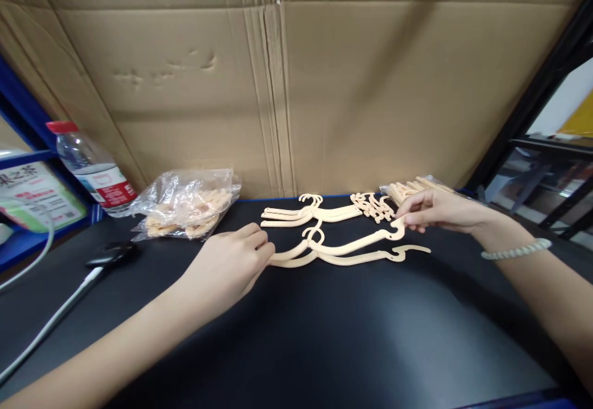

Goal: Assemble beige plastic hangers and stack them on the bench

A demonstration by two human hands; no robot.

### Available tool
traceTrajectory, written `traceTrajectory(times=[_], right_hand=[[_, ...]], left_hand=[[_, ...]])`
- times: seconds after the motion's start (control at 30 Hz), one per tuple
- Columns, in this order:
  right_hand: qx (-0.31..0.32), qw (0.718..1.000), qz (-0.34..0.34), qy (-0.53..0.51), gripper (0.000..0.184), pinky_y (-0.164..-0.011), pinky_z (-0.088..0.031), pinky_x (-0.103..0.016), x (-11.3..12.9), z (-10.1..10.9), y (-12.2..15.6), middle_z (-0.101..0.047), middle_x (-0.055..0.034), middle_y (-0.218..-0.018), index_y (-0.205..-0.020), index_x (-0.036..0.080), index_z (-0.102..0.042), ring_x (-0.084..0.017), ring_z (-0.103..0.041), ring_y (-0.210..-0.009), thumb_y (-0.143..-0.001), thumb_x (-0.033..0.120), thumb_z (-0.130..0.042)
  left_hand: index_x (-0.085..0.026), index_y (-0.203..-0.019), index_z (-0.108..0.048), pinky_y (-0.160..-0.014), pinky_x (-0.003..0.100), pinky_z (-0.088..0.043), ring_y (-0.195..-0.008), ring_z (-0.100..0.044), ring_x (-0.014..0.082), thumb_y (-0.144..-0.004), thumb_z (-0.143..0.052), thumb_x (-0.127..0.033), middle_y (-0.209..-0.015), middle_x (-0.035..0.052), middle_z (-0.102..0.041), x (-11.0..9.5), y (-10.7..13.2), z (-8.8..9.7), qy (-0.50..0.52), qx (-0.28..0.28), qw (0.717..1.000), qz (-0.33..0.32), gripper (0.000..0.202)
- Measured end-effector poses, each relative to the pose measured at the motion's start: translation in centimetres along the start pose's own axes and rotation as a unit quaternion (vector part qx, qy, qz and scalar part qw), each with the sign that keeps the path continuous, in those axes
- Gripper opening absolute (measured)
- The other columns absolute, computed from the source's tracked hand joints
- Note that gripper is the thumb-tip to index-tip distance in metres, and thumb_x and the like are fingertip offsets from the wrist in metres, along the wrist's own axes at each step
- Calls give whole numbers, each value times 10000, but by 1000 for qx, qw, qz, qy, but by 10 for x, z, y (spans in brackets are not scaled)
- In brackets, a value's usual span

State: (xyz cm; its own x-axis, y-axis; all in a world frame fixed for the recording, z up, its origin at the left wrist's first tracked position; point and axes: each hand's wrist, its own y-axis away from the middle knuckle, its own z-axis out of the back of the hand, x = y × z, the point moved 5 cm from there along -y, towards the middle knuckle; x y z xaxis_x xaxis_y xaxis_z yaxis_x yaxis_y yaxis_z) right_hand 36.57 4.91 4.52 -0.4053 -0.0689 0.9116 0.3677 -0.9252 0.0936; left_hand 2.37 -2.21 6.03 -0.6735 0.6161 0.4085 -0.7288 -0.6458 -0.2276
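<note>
Two cream plastic hangers (pixel 343 249) lie overlapped on the black table top (pixel 324 335). My left hand (pixel 229 267) pinches their left ends, fingers closed. My right hand (pixel 435 210) pinches the right end of the upper hanger, fingers closed, with a bead bracelet (pixel 516 249) on the wrist. Just behind lies a small stack of the same hangers (pixel 310 213), hooks up. A heap of further hangers (pixel 375 205) sits next to my right hand.
A clear plastic bag of hangers (pixel 188 208) lies at the back left, a water bottle (pixel 95 174) beside it. A black device with a white cable (pixel 109 253) rests at the left. A cardboard wall (pixel 296 88) closes the back. Blue shelving (pixel 18 149) stands left, a black frame (pixel 532 106) right.
</note>
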Motion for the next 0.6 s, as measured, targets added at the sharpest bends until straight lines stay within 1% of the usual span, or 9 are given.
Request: traceTrajectory(times=[0.07, 0.13, 0.2, 0.23, 0.33, 0.43, 0.5, 0.6], right_hand=[[39, 995, 7, 97, 205, -577, -442, -242, 5, -1, 4, -681, -16, -734, -754, 201, -733, -125, -573, -653, -658, 370, -799], [103, 979, -5, 176, 187, -583, -438, -242, 8, -6, 9, -691, -16, -726, -765, 201, -726, -125, -575, -644, -697, 371, -766], [161, 960, -32, 227, 185, -555, -425, -242, 7, -11, 13, -703, -23, -723, -796, 194, -722, -120, -564, -599, -729, 366, -732], [175, 952, -40, 248, 187, -543, -417, -242, 6, -13, 14, -706, -27, -721, -803, 190, -723, -121, -559, -584, -731, 363, -723], [165, 936, -25, 309, 185, -568, -420, -256, 5, -16, 12, -699, -34, -723, -775, 186, -738, -146, -576, -631, -696, 354, -726], [143, 926, -18, 350, 185, -587, -411, -264, 2, -20, 7, -661, -30, -712, -728, 184, -736, -165, -571, -677, -659, 355, -728], [127, 918, -27, 374, 172, -560, -381, -256, -1, -22, 5, -614, -16, -679, -720, 183, -726, -154, -540, -649, -652, 342, -719], [99, 903, -43, 416, 101, -512, -331, -243, 0, -24, 6, -536, 6, -641, -691, 185, -691, -128, -487, -583, -653, 278, -697]], left_hand=[[-184, -708, -590, -547, 304, -350, -694, -581, 199, -903, -487, -166, -715, 43, -612, -5, 0, -3, 34, 18, 999, -31, 221], [-185, -717, -589, -550, 307, -360, -671, -566, 193, -894, -509, -163, -713, 37, -615, -11, 0, -5, 62, 30, 996, -55, 196], [-185, -720, -586, -559, 309, -366, -679, -563, 196, -892, -517, -155, -716, 37, -615, -15, -1, -6, 82, 27, 994, -68, 188], [-187, -714, -583, -565, 310, -368, -681, -561, 197, -893, -516, -150, -711, 36, -613, -16, -1, -6, 91, 20, 993, -71, 195], [-194, -689, -573, -570, 312, -357, -631, -539, 187, -897, -506, -136, -673, 26, -599, -17, -1, -6, 111, -1, 991, -74, 226], [-192, -687, -575, -569, 313, -343, -601, -526, 183, -887, -527, -136, -665, 25, -600, -15, -2, -7, 108, 2, 991, -76, 213], [-191, -695, -577, -573, 315, -341, -612, -534, 189, -879, -531, -125, -672, 28, -604, -15, -2, -9, 97, 13, 992, -78, 201], [-191, -707, -576, -578, 324, -344, -628, -543, 200, -872, -507, -104, -684, 33, -604, -16, -2, -10, 82, 22, 994, -75, 198]])
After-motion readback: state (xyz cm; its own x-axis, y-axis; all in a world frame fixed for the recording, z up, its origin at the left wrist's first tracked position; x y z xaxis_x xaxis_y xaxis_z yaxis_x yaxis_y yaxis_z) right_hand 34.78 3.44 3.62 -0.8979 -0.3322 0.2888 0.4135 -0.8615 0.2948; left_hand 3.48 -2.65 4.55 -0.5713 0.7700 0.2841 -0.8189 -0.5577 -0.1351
